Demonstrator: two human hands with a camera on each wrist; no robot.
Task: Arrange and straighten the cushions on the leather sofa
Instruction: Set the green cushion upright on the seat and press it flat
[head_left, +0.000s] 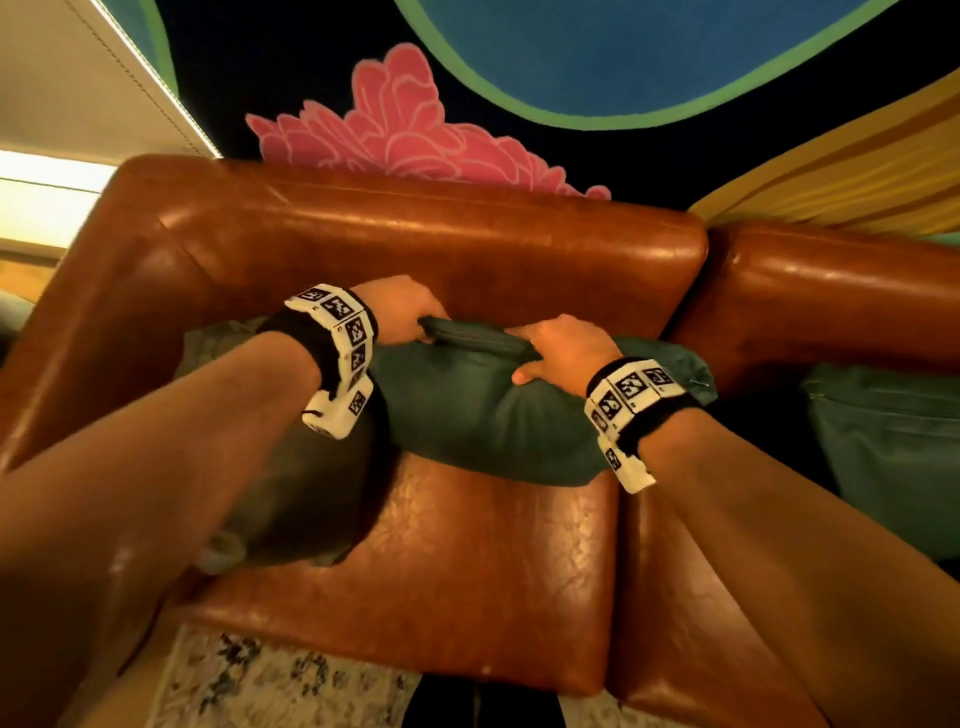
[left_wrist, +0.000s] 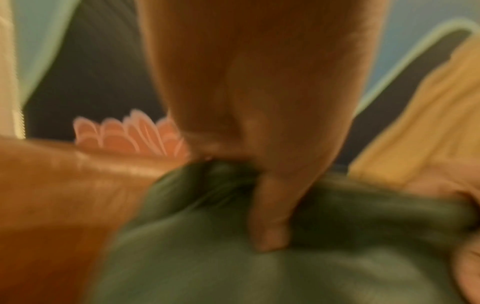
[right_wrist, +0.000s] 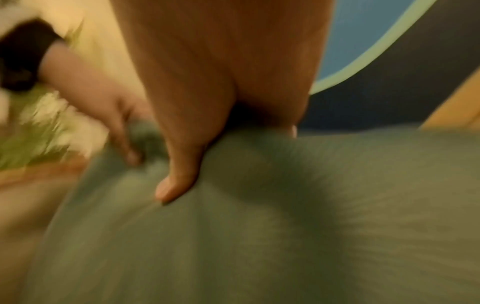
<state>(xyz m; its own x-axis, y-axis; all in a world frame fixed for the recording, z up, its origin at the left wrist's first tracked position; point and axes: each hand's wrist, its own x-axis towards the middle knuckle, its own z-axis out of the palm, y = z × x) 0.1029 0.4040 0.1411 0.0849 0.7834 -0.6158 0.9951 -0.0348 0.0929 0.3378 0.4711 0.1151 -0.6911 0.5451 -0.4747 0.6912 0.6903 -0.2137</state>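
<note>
A dark green cushion (head_left: 483, 410) stands against the backrest of the brown leather sofa (head_left: 467, 244). Both hands grip its bunched top edge. My left hand (head_left: 400, 312) holds the left part of that edge, with the thumb pressed into the fabric (left_wrist: 270, 236). My right hand (head_left: 561, 351) holds the edge further right, thumb on the front face (right_wrist: 176, 185). The same cushion fills the lower part of both blurred wrist views (left_wrist: 259, 271) (right_wrist: 259, 236). A second dark cushion (head_left: 301, 499) lies under my left forearm at the sofa's left corner.
Another green cushion (head_left: 893, 447) sits on the seat to the right. A painted wall with a pink flower (head_left: 405, 124) rises behind the sofa. A yellow cloth (head_left: 857, 176) hangs at the back right. A patterned rug (head_left: 270, 680) lies before the sofa.
</note>
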